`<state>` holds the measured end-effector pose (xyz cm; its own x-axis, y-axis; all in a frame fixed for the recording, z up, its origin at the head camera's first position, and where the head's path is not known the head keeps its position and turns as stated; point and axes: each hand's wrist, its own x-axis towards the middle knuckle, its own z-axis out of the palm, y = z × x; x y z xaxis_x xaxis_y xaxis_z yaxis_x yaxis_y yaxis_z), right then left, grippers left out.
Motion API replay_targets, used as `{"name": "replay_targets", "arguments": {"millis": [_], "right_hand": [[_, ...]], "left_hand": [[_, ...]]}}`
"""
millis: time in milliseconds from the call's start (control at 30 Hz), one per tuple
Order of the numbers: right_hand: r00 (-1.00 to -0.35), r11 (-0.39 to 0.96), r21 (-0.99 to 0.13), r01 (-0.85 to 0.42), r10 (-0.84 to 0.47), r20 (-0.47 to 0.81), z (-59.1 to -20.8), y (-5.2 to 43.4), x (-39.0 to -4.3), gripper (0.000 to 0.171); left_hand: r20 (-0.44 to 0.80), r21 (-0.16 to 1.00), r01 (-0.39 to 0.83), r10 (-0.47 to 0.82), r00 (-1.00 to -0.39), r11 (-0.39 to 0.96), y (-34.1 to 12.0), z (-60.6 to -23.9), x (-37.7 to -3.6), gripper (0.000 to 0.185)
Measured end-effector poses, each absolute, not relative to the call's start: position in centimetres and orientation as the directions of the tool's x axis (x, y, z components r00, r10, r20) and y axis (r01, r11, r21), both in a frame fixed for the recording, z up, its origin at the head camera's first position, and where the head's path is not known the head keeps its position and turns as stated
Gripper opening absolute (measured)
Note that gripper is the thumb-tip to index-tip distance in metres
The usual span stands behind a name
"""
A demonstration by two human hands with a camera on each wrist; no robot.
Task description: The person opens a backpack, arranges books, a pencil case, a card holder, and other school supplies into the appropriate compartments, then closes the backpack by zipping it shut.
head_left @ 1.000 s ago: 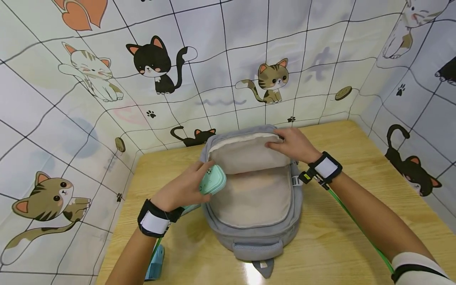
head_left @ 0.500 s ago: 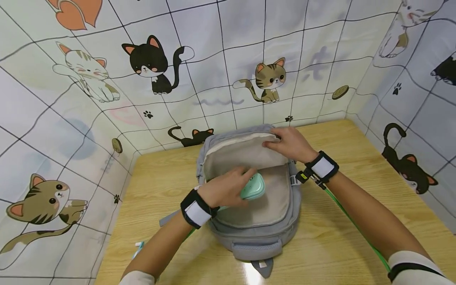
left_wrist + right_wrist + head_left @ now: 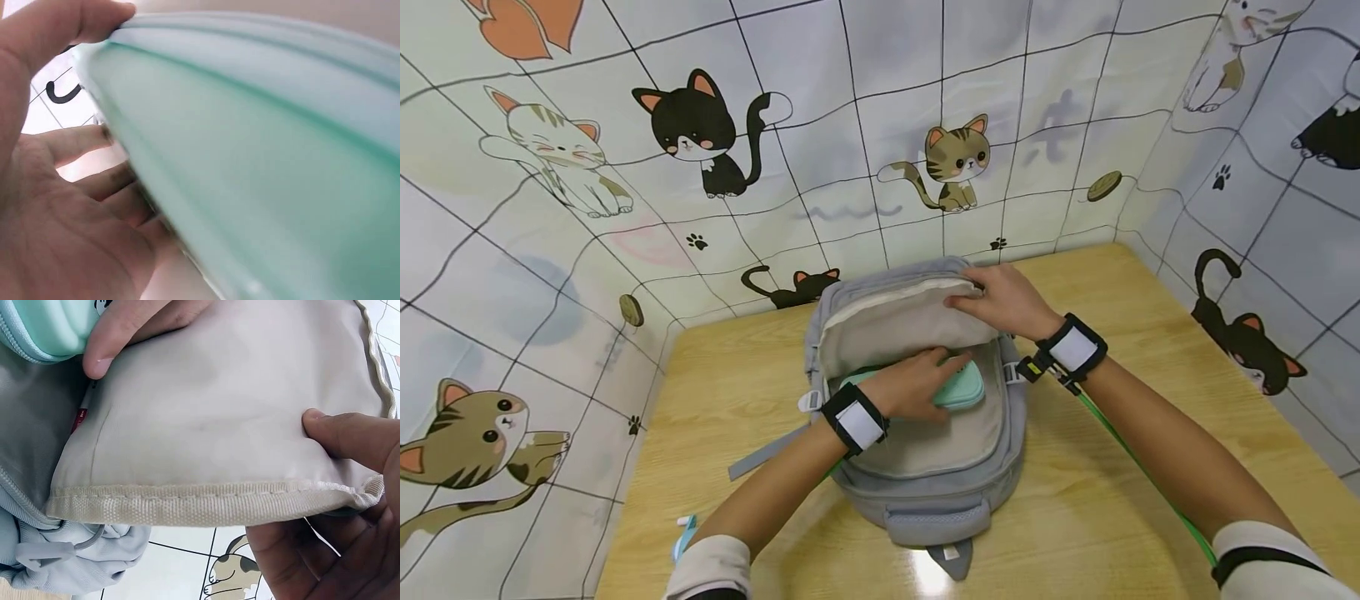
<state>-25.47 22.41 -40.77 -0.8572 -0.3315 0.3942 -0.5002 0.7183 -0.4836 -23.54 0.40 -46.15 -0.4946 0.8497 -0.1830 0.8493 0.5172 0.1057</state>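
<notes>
A grey backpack (image 3: 936,492) lies unzipped on the table, its beige-lined front flap (image 3: 880,329) lifted. My right hand (image 3: 1007,298) pinches the flap's upper right edge, thumb (image 3: 337,431) on the lining and fingers behind it. Inside the opening, my left hand (image 3: 913,385) grips a mint-green zippered pencil case (image 3: 967,387) from above. Up close in the left wrist view, the thumb lies at the zipper side of the pencil case (image 3: 237,144) and the fingers reach its far edge. The case lies lengthwise across the compartment, its middle hidden by the hand.
A grey strap (image 3: 767,452) trails from the bag's left side onto the wooden table (image 3: 1097,500). A light-blue and white item (image 3: 685,537) lies at the left, partly behind my left forearm. A cat-patterned wall cloth (image 3: 820,150) stands right behind the bag.
My left hand has carried the pencil case rightward from the bag's left edge into the open compartment. The right hand keeps holding the flap up.
</notes>
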Motion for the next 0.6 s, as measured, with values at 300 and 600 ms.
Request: {"name": "replay_targets", "arguments": {"millis": [300,600], "right_hand": [[-0.864,0.72,-0.49,-0.492,-0.335,0.376,-41.0,22.3,-25.5,0.025],[-0.87,0.727,-0.492,-0.48,-0.32,0.376,-40.6,21.8,-25.9,0.031]], "left_hand": [[0.018,-0.072,0.921,0.924,-0.382,0.382,-2.4,-45.0,-20.7,0.073],[0.084,-0.231,0.905,0.934,-0.347,0.357,-4.9,-45.9,-20.2,0.041]]}}
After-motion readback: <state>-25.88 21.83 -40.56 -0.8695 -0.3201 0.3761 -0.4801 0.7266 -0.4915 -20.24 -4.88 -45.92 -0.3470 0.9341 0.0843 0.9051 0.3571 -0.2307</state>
